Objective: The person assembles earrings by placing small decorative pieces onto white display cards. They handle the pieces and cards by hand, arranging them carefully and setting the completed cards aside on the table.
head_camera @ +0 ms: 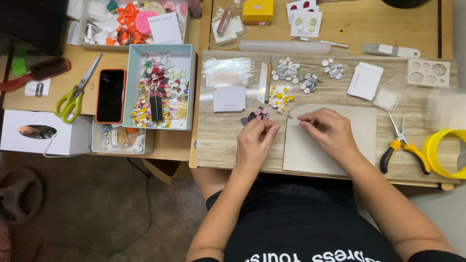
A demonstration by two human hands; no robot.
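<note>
Sitting at a wood-grain work board (pixel 233 140), a person brings both hands together over small craft pieces.

Left hand (pixel 256 140): fingers curled in a narrow pinch at the tips; what they hold is too small to tell. It lies just beside a cluster of dark and pink flower pieces (pixel 256 115).
Right hand (pixel 326 132): fingertips drawn close, resting on a pale grey mat (pixel 359 126); whether anything is pinched there cannot be told.
Handling note: pieces this small look best worked low over the mat, wrists braced on the board, so a dropped one stays near.

Packages, labels, signs:
- Small white card (pixel 229 99), rectangular, faint pink print, behind the left hand.
- Clear plastic bag (pixel 228 72), crinkled, behind that card.
- White card stack (pixel 365 80), tilted, faint pink print, far side of the mat.
- Yellow box (pixel 257 10), at the far edge.
- White cards with red and green round pieces (pixel 306 19), beside the yellow box.
- Teal open box (pixel 187 87), full of mixed coloured pieces, left of the board.
- White slip with dark print (pixel 165 28), in the far tray.

Also: yellow-handled pliers (pixel 400 145), green scissors (pixel 75 94), phone in orange case (pixel 110 95).
</note>
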